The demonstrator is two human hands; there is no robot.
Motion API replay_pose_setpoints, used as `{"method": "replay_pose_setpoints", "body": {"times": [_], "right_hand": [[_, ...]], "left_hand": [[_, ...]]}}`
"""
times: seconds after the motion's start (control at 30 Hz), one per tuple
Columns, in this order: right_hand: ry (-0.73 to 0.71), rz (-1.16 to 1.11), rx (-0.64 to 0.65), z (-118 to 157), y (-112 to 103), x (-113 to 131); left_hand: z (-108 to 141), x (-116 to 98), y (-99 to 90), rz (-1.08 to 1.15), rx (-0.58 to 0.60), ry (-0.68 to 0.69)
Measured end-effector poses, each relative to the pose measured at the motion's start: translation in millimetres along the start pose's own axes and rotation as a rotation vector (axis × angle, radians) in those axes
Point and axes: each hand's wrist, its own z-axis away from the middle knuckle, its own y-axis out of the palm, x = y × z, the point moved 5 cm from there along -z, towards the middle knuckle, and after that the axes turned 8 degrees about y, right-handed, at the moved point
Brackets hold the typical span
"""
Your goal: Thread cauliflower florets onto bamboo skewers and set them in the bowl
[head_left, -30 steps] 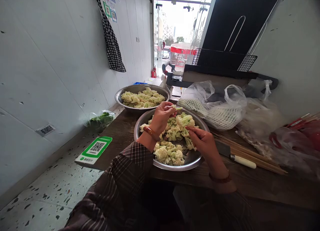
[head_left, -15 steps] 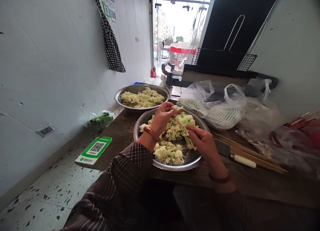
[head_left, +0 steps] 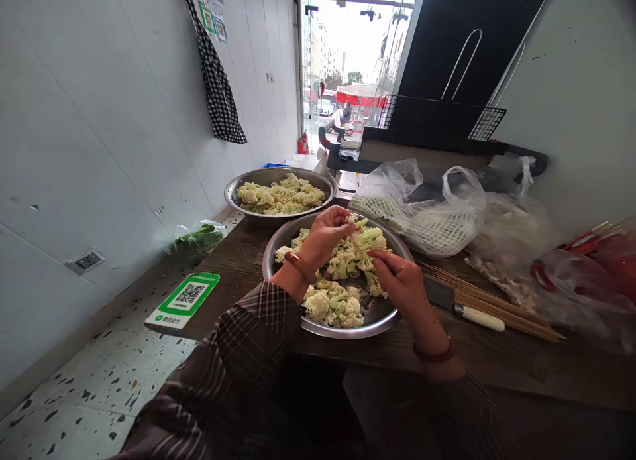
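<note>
My left hand (head_left: 328, 234) is closed in a pinch on a small cauliflower floret (head_left: 362, 223), held above the near steel basin (head_left: 271, 266). Beside it, the fingertips of my right hand (head_left: 400, 278) press together at a larger pale green-stemmed cauliflower piece (head_left: 371, 238); whether a thin stick runs through it cannot be made out. More cauliflower florets (head_left: 335, 305) lie in the near basin, with bare metal showing at its lower right. Behind it, a second steel basin (head_left: 233, 201) holds a heap of cauliflower (head_left: 285, 193).
Right of the near basin lie a cleaver (head_left: 479, 317) with a pale handle and a bundle of thin bamboo sticks (head_left: 517, 314). Plastic bags (head_left: 442, 225) with netted contents stand behind. A green QR-code card (head_left: 186, 299) sits at the table's left edge.
The floret in my left hand has turned and sits slightly lower, closer to the piece at my right hand. My right hand keeps its pinch. The view has shifted slightly.
</note>
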Motion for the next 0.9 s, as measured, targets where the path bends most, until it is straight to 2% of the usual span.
{"method": "replay_pose_setpoints", "body": {"times": [0.37,0.63,0.83,0.9], "right_hand": [[0.028,-0.033,0.012,-1.0,1.0,-4.2],[0.006,-0.027,0.008,-1.3,-1.0,-1.1],[-0.011,-0.059,0.011,-1.7,0.2,-3.9],[0.002,-0.077,0.017,-1.7,0.6,-5.1]], "left_hand": [[1.6,6.3,-0.6,0.018,0.072,-0.16],[0.2,6.8,-2.5,0.041,0.062,-0.112],[0.9,13.1,-3.6,-0.001,0.096,-0.195],[0.6,12.8,-3.6,-0.006,0.109,-0.185]]}}
